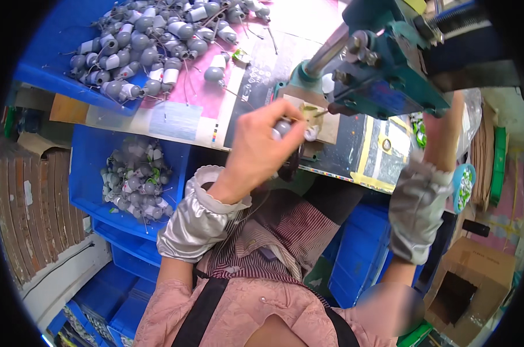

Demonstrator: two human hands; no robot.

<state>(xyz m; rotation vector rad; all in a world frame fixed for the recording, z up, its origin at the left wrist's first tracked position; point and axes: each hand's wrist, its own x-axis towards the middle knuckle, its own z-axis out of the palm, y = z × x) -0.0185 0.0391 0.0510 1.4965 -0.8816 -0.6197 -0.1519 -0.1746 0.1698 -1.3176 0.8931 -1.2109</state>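
My left hand [262, 144] is closed on a small grey and white part with thin wire leads [289, 128], held at the base of a teal bench press [383, 63]. The part's tip lies on a tan pad [325, 124] just under the press head. My right forearm [441, 136] rises behind the press. The right hand itself is hidden by the machine. Both forearms wear silvery sleeve covers.
A heap of the same grey and white parts [152, 40] lies on the bench at the upper left. More fill a blue bin [135, 179] below the bench edge. Blue crates [360, 254] stand by my lap, and a cardboard box [470, 289] sits at the lower right.
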